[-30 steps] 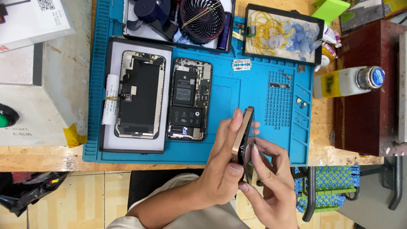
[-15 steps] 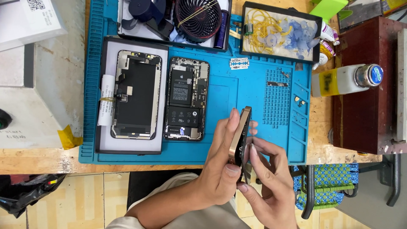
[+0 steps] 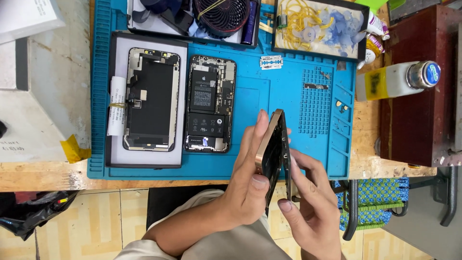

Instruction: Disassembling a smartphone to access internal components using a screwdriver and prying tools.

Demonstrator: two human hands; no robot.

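You are holding the gold phone frame (image 3: 272,150) on its edge with both your left hand (image 3: 250,188) and right hand (image 3: 313,212), over the blue mat's (image 3: 250,96) near edge.

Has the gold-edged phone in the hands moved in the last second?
No. The gold-edged phone keeps its place over the blue mat's near edge; only the camera drifted.

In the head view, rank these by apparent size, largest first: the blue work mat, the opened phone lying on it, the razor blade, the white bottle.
1. Blue work mat
2. Opened phone
3. White bottle, slightly smaller than the phone
4. Razor blade
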